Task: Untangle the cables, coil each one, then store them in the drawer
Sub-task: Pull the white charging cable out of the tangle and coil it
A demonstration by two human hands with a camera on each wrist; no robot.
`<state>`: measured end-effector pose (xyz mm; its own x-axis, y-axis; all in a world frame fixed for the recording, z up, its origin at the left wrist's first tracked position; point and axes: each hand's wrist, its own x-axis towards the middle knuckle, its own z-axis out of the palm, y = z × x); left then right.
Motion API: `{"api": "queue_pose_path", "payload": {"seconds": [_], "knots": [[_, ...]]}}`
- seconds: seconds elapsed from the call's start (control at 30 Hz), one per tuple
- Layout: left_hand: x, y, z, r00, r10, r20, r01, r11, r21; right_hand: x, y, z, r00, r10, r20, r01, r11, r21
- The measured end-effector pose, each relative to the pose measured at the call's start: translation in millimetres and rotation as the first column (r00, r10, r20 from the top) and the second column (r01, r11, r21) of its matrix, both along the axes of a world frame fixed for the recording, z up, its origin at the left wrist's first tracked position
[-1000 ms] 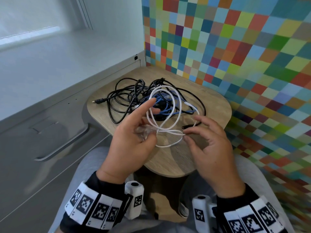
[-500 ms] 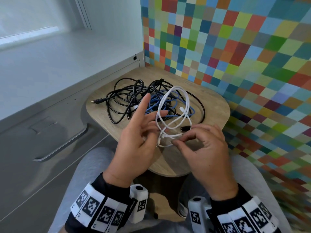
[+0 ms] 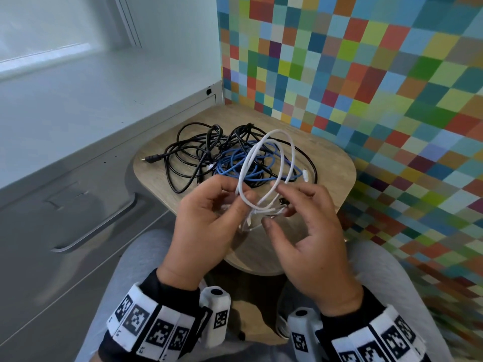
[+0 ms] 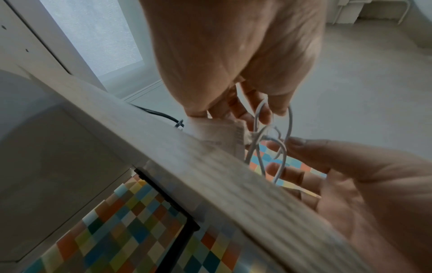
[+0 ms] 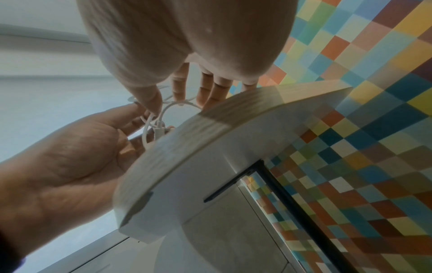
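A white cable (image 3: 277, 130) is looped into a loose coil held upright above the near part of the small wooden table (image 3: 329, 163). My left hand (image 3: 236, 197) pinches the bottom of the loops between thumb and fingers; the left wrist view shows those fingers (image 4: 265, 114) on the white cable (image 4: 290, 118). My right hand (image 3: 277, 207) is beside it, fingers spread and relaxed, with the index finger touching a loop and the thumb apart. A tangle of black cables (image 3: 183, 152) and a blue cable (image 3: 227, 165) lies on the table behind.
A grey cabinet stands to the left with its drawer (image 3: 52, 205) closed and a long handle (image 3: 104, 226). A multicoloured checkered wall (image 3: 366, 74) runs behind and to the right of the table. My knees are under the table's near edge.
My left fingers have curled round the white loops and lifted the coil higher. My right hand has released its pinch on the cable and spread its fingers.
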<state>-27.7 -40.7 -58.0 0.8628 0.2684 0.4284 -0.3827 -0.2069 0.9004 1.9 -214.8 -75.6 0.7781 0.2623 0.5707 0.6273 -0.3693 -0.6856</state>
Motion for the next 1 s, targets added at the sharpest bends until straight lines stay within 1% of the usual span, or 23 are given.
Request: {"api": "queue_pose_path", "payload": {"seconds": [0.1, 0.17, 0.23, 0.33, 0.43, 0.57, 0.67, 0.73, 0.8, 0.9, 1.0], "knots": [[0, 3, 2, 1.000, -0.019, 0.022, 0.018, 0.998, 0.060, 1, 1, -2, 0.998, 0.033, -0.047, -0.033, 0.999, 0.020], [1, 6, 1, 0.999, 0.017, 0.031, -0.021, 0.992, 0.122, 2, 0, -2, 0.996, 0.042, -0.079, -0.041, 0.999, 0.010], [1, 5, 0, 0.998, 0.055, 0.033, -0.059, 0.988, 0.141, 1, -2, -2, 0.993, 0.049, -0.107, -0.049, 0.999, -0.005], [2, 4, -2, 0.997, 0.064, 0.051, -0.068, 0.995, 0.079, 0, -3, -1, 0.990, 0.044, -0.137, -0.041, 0.999, 0.025], [2, 5, -2, 0.989, 0.118, 0.086, -0.120, 0.993, 0.017, 2, -5, -2, 0.990, 0.034, -0.137, -0.027, 0.998, 0.056], [2, 1, 2, 0.984, 0.134, 0.117, -0.124, 0.988, -0.090, 4, -8, -4, 0.992, 0.015, -0.129, -0.008, 0.999, 0.051], [2, 2, 3, 0.985, 0.116, 0.131, -0.096, 0.984, -0.148, 5, -9, -6, 0.991, 0.009, -0.134, -0.005, 1.000, 0.028], [1, 5, 3, 0.989, 0.090, 0.116, -0.060, 0.970, -0.237, 7, -9, -6, 0.988, -0.006, -0.152, 0.010, 1.000, 0.023], [1, 5, 3, 0.991, 0.070, 0.111, -0.036, 0.959, -0.281, 7, -10, -7, 0.986, -0.019, -0.165, 0.024, 0.999, 0.031], [1, 3, 0, 0.987, 0.044, 0.153, -0.008, 0.974, -0.225, 7, -9, -8, 0.985, -0.043, -0.166, 0.046, 0.999, 0.015], [1, -1, -2, 0.988, 0.042, 0.150, -0.021, 0.990, -0.138, 6, -8, -8, 0.983, -0.084, -0.160, 0.082, 0.996, -0.020]]}}
